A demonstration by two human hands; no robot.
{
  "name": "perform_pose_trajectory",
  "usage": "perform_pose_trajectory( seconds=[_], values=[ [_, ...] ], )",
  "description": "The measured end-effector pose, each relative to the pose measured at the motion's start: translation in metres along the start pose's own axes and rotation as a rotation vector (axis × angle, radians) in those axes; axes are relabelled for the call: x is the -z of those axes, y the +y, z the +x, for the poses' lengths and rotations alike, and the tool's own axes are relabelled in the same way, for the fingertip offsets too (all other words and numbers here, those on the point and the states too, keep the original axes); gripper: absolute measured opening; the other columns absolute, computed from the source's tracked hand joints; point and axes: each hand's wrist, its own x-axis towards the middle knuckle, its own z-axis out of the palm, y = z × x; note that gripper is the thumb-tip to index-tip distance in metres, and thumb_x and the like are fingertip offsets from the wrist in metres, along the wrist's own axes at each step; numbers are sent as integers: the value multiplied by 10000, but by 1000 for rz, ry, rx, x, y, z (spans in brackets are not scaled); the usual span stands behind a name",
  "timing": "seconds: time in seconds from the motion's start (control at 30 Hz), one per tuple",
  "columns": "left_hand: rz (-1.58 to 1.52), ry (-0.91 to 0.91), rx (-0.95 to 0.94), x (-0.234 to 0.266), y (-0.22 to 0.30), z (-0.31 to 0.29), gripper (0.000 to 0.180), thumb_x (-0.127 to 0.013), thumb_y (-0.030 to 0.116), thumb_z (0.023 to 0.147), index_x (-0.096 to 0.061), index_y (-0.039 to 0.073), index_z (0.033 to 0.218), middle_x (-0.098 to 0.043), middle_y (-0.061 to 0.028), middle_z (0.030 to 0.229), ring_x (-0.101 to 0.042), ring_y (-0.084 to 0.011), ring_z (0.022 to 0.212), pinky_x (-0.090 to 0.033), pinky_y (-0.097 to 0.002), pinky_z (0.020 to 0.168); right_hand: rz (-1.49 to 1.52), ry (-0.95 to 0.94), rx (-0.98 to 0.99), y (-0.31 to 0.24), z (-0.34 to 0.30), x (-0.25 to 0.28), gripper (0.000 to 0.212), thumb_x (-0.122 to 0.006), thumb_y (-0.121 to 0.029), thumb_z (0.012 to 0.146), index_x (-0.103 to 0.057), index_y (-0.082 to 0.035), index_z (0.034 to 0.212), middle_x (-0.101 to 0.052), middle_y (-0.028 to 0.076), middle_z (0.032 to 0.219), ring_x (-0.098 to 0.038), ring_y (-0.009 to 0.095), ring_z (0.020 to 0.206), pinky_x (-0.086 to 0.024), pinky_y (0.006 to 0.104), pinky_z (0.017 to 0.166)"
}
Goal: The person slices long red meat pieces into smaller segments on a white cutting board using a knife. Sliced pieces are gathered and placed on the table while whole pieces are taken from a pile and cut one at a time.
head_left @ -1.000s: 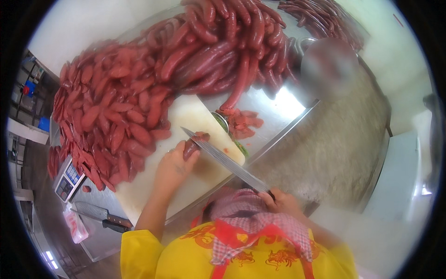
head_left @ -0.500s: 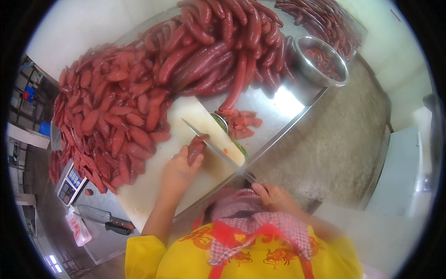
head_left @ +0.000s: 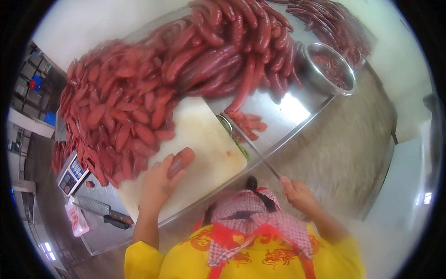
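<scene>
My left hand (head_left: pixel 157 182) is closed around a short dark-red sausage (head_left: pixel 181 161), its freshly cut pinkish end pointing up and right. Both are over the white cutting board (head_left: pixel 197 186). In my right hand (head_left: pixel 298 193), past the board's right edge, is the handle of a long knife (head_left: pixel 260 153). Its blade slants up and left, the tip by a small heap of orange-red sausage offcuts (head_left: pixel 253 124). Left of the board spreads a big mound of slantwise sausage slices (head_left: pixel 114 116). Whole sausages (head_left: pixel 223 65) are heaped behind the board.
At the far right a steel bowl (head_left: pixel 350 88) holds reddish pieces; thinner sausages (head_left: pixel 334 28) lie beyond. A partly hidden small round container (head_left: pixel 226 122) touches the board. Left stand a digital scale (head_left: pixel 70 176), two idle knives (head_left: pixel 104 211) and a plastic bag (head_left: pixel 76 218).
The knife has swung from the sausage's end over to the right, by the offcuts. My left hand has drawn the sausage left and nearer; its cut end now shows.
</scene>
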Motion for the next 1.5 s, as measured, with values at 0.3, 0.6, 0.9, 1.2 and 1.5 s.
perform_pose_trajectory(
  seconds=[0.3, 0.6, 0.9, 1.2, 1.5],
  values=[
    [19, 105, -76, -50, 7, -20, 599, -771, 271, 768, -547, 88, 1292, -641, -172, 1018, -604, -368, 928, -460, -438, 831, 55, -341, -24, 13, 15, 12, 735, -356, -637, 966, -625, 16, 761, -553, 111, 594, -571, 221, 573, -469, 343, 585],
    [-71, 91, -99, -30, 14, -22, 520, -753, 230, 772, -550, 90, 1231, -639, -159, 1109, -576, -376, 1039, -433, -461, 897, 149, -142, -43, 25, 31, 43, 663, -381, -608, 970, -604, -5, 812, -513, 51, 568, -533, 148, 515, -436, 306, 506],
    [82, 415, 20, -97, 35, -33, 502, -789, 234, 703, -620, 123, 1163, -560, -60, 1139, -505, -295, 1065, -348, -443, 918, -212, -194, 240, -4, 60, 38, 648, -397, -589, 971, -627, 16, 938, -642, 259, 838, -640, 406, 792, -488, 447, 731],
    [56, 791, -116, -119, 31, -25, 384, -789, 312, 666, -604, 130, 949, -576, -84, 952, -526, -287, 912, -376, -427, 831, -248, -252, 363, -19, 81, 16, 775, -311, -656, 957, -654, 39, 945, -652, 295, 884, -644, 442, 901, -491, 485, 782],
    [85, 714, -139, -104, 24, -1, 332, -769, 332, 686, -568, 125, 850, -559, -72, 847, -527, -279, 828, -391, -406, 766, -75, -269, 148, -22, 79, -2, 824, -235, -654, 968, -672, 45, 946, -668, 276, 914, -635, 446, 955, -483, 484, 877]
  ],
)
